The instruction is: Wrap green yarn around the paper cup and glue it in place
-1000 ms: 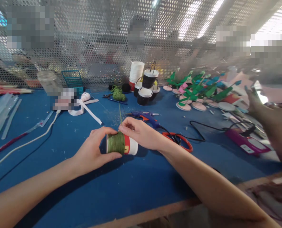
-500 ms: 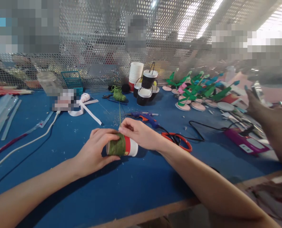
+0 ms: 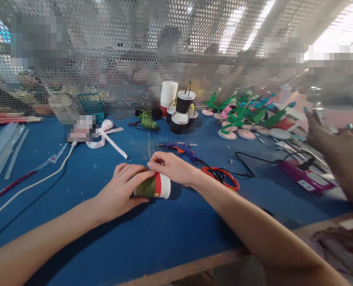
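Observation:
A paper cup (image 3: 157,186) lies on its side on the blue table (image 3: 75,167), its left part wound with green cord, its right part red and white. My left hand (image 3: 121,190) wraps over the wound end and holds the cup. My right hand (image 3: 172,167) pinches the green cord (image 3: 149,143) just above the cup. The cord runs taut away from me to a loose green bundle (image 3: 148,120) further back.
Red-handled scissors (image 3: 222,178) and a blue glue gun (image 3: 184,148) lie right of my hands. Black cups (image 3: 180,115) and a white cup stack (image 3: 168,95) stand behind, with green and pink paper flowers (image 3: 242,117) to the right. Another person's hand (image 3: 332,139) reaches in at far right. Glue sticks (image 3: 0,149) lie left.
My left hand has rolled further over the top of the cup, covering more of the green winding. My right hand stays pinching the cord at the cup.

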{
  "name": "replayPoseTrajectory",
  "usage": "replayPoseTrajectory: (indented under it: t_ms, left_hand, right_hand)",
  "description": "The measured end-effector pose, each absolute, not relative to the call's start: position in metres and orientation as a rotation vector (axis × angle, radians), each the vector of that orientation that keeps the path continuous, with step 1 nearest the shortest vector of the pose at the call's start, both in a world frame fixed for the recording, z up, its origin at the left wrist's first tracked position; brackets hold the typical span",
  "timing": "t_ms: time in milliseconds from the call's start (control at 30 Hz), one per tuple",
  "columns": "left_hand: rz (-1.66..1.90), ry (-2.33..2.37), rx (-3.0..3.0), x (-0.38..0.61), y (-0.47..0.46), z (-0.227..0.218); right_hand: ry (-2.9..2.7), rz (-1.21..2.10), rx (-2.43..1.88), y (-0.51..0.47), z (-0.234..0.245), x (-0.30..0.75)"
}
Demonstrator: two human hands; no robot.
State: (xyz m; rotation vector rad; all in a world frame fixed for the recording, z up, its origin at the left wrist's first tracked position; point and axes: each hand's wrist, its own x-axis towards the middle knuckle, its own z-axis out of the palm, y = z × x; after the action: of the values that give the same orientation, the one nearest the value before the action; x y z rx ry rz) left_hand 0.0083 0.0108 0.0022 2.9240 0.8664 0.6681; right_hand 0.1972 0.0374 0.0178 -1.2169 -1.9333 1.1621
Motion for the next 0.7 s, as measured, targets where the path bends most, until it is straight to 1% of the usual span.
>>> replayPoseTrajectory:
  t_ms: [467, 700]
  left_hand:
    - [0.592, 0.939, 2.893, 0.009, 0.011, 0.003]
    - [0.634, 0.815, 2.968, 0.01, 0.01, 0.005]
  right_hand:
    - [-1.871, 1.15, -1.228, 0.044, 0.015, 0.19]
    - [-1.858, 1.287, -1.196, 0.047, 0.024, 0.185]
